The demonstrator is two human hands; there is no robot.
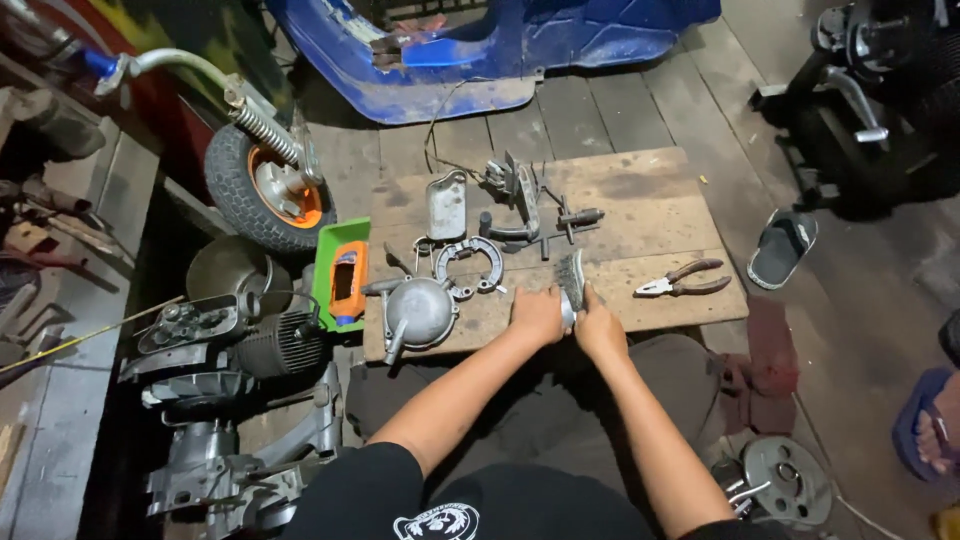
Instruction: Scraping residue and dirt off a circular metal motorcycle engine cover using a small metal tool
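Both my hands meet over the near edge of a wooden board point(660, 190) on the floor. My right hand point(600, 328) grips a wire brush point(571, 277), bristles pointing away from me. My left hand point(537, 314) closes on a small metal part pressed against the brush; the part is mostly hidden between my hands. A round grey metal cover point(418, 310) lies just left of my left hand. Curved brake shoes point(468, 265) rest behind it.
Pliers with reddish handles point(685, 281) lie right on the board, metal brackets point(515, 195) at its back. A green tray with an orange bottle point(345, 280), an engine block point(240, 345) and a small wheel point(265, 190) are left. A sandal point(782, 247) and a blue scooter body point(480, 50) lie beyond.
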